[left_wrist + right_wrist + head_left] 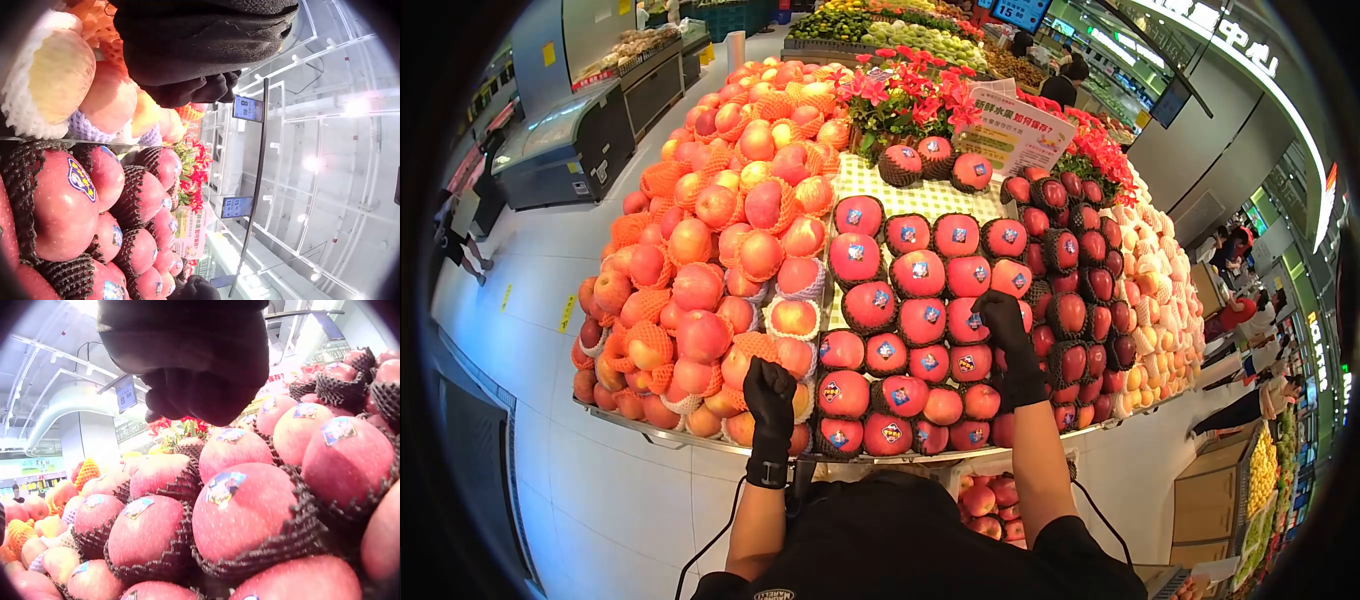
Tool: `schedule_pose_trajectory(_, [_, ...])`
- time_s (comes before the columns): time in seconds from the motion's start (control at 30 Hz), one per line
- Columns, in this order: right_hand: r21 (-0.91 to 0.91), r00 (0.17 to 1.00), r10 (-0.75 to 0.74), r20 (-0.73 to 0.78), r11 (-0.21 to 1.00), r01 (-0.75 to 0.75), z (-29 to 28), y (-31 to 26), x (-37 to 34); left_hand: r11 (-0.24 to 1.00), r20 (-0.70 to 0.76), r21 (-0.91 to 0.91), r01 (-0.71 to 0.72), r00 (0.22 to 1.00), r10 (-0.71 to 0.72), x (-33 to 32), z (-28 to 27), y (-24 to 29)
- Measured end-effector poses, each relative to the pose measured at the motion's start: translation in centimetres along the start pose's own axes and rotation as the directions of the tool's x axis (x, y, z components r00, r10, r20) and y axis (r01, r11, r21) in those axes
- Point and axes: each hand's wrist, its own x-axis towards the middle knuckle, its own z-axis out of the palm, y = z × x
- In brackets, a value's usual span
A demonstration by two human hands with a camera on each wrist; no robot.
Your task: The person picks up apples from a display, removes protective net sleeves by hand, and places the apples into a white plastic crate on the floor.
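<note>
My left hand, in a black glove, is held above the front of the loose apple pile with its fingers curled in and nothing in them. In the left wrist view the glove hangs over an apple in a white foam net. The right hand, gloved alike, hovers over the stickered red apples with its fingers folded into a fist. Below it in the right wrist view sits a large red apple in a dark foam net, a sticker on its top. Several more such apples stand in rows around it.
Apples in orange foam nets are heaped on the left. Dark red apples and pale netted fruit lie to the right. Red flowers and a printed sign stand behind, on a checked cloth.
</note>
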Motion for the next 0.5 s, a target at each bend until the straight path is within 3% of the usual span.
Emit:
schedule_pose_trajectory(0.13, [-0.056, 0.995, -0.071, 0.066, 0.996, 0.074, 0.2, 0.4, 3.2, 0.999, -0.043, 0.039, -0.009, 0.999, 0.01, 0.5, 0.4, -0.3])
schedule_pose_trajectory(0.2, [-0.183, 0.988, -0.062, 0.14, 0.979, 0.087, 0.2, -0.1, 3.8, 1.0, -0.098, 0.01, 0.007, 0.995, -0.006, 0.7, 0.4, -0.9])
schedule_pose_trajectory(0.3, [-0.322, 0.984, -0.071, 0.165, 0.939, 0.122, 0.6, -0.7, 5.2, 0.998, 0.021, 0.001, 0.061, 0.998, -0.061, 0.6, 0.3, -0.9])
schedule_pose_trajectory(0.4, [-0.398, 0.961, -0.194, 0.195, 0.88, 0.258, 0.4, -1.1, 7.6, 0.997, -0.067, 0.074, 0.008, 0.998, -0.003, 0.5, 1.1, -1.0])
schedule_pose_trajectory(0.5, [-0.483, 0.96, -0.175, 0.219, 0.836, 0.262, 0.4, -2.8, 9.3, 1.0, -0.037, 0.025, 0.007, 0.999, -0.006, 0.9, 0.1, -1.0])
